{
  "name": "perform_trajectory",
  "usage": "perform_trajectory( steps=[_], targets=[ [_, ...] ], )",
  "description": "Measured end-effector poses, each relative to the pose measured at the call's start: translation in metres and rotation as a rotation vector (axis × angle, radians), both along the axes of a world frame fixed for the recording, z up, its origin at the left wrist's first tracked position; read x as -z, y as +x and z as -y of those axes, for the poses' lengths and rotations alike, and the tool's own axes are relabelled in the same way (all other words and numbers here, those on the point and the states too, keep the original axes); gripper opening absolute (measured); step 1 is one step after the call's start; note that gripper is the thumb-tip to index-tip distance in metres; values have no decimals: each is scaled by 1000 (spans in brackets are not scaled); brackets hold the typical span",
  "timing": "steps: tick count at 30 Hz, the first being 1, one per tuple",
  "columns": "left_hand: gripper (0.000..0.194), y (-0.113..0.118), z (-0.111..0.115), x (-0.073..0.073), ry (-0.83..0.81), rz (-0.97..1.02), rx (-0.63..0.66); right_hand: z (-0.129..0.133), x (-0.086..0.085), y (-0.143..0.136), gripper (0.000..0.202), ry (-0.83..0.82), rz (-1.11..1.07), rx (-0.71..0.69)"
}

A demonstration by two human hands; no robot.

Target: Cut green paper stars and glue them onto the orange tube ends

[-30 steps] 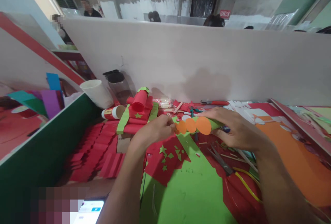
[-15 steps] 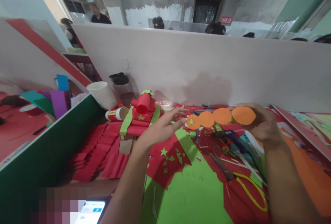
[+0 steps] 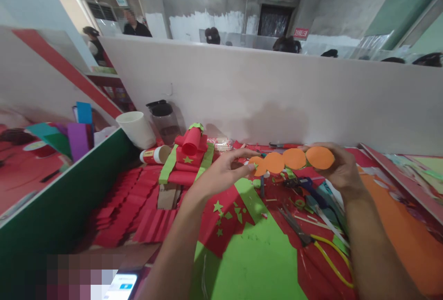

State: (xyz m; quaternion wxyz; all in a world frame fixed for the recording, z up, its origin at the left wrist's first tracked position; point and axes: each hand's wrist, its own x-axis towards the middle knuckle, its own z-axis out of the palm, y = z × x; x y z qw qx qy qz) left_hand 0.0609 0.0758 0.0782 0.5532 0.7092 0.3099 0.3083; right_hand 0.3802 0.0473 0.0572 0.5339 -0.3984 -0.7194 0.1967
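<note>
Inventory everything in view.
Discs: four, orange, centre right
Scissors: one, yellow handles, right
Tool: one, blue, right
Sheet: one, green, bottom centre
Stars: several, green, on red paper
Model: one, red and green, left
Pleated paper: several, red, left
Scraps: uncounted, mixed, centre
Cup: one, white, left
Bottle: one, clear, beside cup
Tube: one, red and white, left
Card: one, orange, right
Phone: one, lit, bottom left
Partition: one, white, behind
People: several, mostly hidden, beyond partition
Left hand: one, at leftmost disc
Right hand: one, holding rightmost disc
</note>
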Motion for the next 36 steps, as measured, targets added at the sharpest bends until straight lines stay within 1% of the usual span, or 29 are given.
perform_trajectory(
  steps=[6, 12, 19, 23, 30, 36],
  targets=[
    [36, 1, -2, 4, 6, 37, -22, -3, 5, 1, 37, -19, -82, -6],
    [34, 1, -3, 6, 16, 32, -30, -2, 4, -1, 37, -18, -67, -15],
    [26, 2, -3, 7, 40, 22, -53, 1, 2, -4, 38, 12, -19, -22],
    [27, 4, -4, 7, 31, 51, -61, 0, 3, -2, 38, 10, -25, -19],
    [31, 5, -2, 3, 0, 81, -68, -2, 5, -1, 39, -19, -80, 6],
    [36, 5, -6, 11, 54, 69, -38, -1, 4, -3, 40, -37, -77, 7]
  ],
)
